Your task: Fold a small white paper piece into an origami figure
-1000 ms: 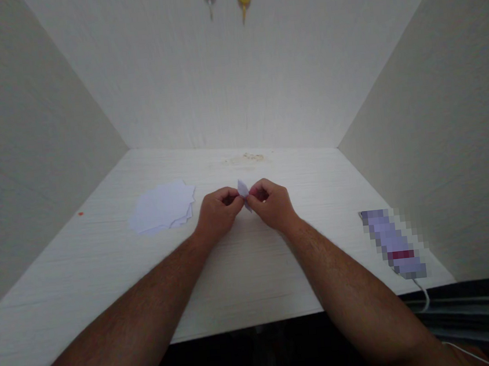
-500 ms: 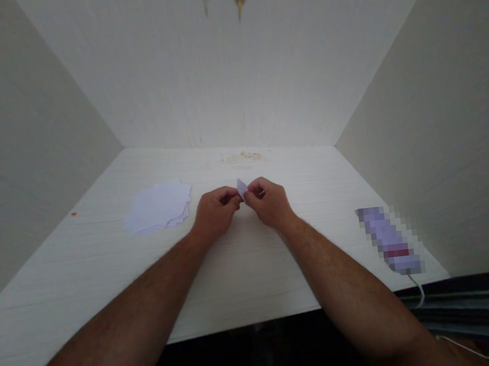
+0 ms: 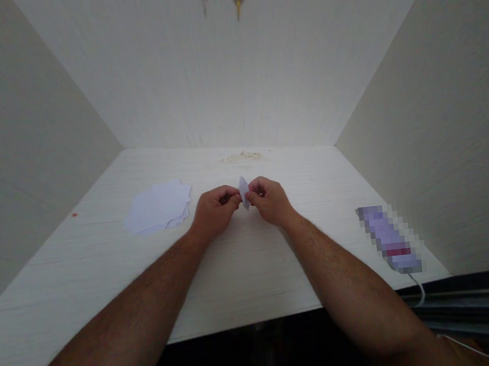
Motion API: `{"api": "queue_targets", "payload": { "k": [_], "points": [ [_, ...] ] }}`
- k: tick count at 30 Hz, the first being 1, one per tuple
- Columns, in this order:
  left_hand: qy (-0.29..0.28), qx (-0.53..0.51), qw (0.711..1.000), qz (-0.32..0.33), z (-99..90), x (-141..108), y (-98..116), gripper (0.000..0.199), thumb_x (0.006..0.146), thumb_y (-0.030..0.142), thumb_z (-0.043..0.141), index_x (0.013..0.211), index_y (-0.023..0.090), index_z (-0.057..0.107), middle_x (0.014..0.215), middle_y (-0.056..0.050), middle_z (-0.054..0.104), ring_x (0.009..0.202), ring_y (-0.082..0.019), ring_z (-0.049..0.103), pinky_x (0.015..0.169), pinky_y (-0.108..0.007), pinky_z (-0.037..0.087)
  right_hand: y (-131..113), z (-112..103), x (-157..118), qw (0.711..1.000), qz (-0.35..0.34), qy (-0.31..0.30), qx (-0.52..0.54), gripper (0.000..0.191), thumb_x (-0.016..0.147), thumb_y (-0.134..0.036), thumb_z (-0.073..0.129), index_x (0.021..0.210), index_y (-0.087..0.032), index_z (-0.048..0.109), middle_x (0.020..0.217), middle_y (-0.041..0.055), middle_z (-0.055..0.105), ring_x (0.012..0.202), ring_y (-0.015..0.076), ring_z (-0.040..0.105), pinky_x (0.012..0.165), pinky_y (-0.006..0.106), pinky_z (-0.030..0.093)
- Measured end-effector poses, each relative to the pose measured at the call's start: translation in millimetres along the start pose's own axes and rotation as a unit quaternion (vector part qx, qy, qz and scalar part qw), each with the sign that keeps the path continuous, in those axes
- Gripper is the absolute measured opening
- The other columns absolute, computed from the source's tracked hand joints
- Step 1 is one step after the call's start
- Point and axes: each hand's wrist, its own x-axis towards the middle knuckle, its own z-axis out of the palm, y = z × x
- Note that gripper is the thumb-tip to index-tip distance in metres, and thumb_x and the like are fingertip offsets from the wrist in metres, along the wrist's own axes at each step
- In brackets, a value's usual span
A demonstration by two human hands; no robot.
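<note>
White and upright, the paper piece (image 3: 244, 192) is between the left hand (image 3: 215, 212) and right hand (image 3: 271, 202), the fingers of each pinching one side. The step in hand looks like careful two-handed shaping or turning, so the next move calls for light, even pressure, over a tabletop (image 3: 253, 269) with paper sheets (image 3: 157, 206) lying beyond the left hand.

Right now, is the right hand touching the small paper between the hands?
Touching: the head view shows the right hand gripping the small paper, thumb overlapping its right edge.
</note>
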Motion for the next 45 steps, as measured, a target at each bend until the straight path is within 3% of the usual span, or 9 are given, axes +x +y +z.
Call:
{"api": "queue_targets", "payload": {
  "k": [8, 19, 33, 45],
  "points": [
    [-0.013, 0.027, 0.999, 0.031, -1.6, 1.3, -3.8, 0.013, 0.078, 0.026, 0.059, 0.079, 0.018, 0.069, 0.062, 0.001, 0.063, 0.057, -0.011, 0.053, 0.056, -0.023, 0.041, 2.1, -1.0, 1.2, 1.0, 0.002, -0.014, 0.001, 0.007, 0.075, -0.024, 0.061, 0.073, -0.02, 0.056, 0.064, -0.003, 0.06, 0.058, 0.011, 0.053, 0.058, 0.025, 0.041],
    [-0.026, 0.016, 0.999, 0.019, -3.9, 1.9, -2.5, 0.012, 0.077, 0.025, 0.059, 0.075, 0.018, 0.069, 0.061, 0.001, 0.063, 0.056, -0.011, 0.054, 0.055, -0.023, 0.042, 0.3, -3.3, 1.2, 1.0, -0.001, -0.03, -0.001, 0.007, 0.075, -0.024, 0.061, 0.073, -0.019, 0.055, 0.065, -0.0022, 0.06, 0.059, 0.0117, 0.054, 0.058, 0.025, 0.042],
    [0.004, 0.1, 0.994, 0.042, -1.7, -1.0, -3.5, 0.015, 0.079, 0.025, 0.055, 0.077, 0.017, 0.068, 0.061, 0.002, 0.062, 0.055, -0.01, 0.05, 0.054, -0.022, 0.038, -1.3, -2.0, 0.8, 1.0, 0.001, -0.029, 0.008, 0.007, 0.075, -0.023, 0.061, 0.073, -0.019, 0.055, 0.064, -0.0025, 0.059, 0.058, 0.0111, 0.053, 0.057, 0.025, 0.042],
    [-0.013, 0.071, 0.997, 0.036, -1.9, -0.3, -2.3, 0.011, 0.079, 0.022, 0.055, 0.079, 0.018, 0.066, 0.068, 0.0, 0.067, 0.057, -0.011, 0.057, 0.057, -0.022, 0.045, -1.0, -1.9, 0.8, 0.999, 0.006, -0.027, 0.015, 0.009, 0.075, -0.026, 0.061, 0.073, -0.02, 0.054, 0.065, -0.002, 0.06, 0.06, 0.0118, 0.055, 0.058, 0.025, 0.044]
  ]
}}
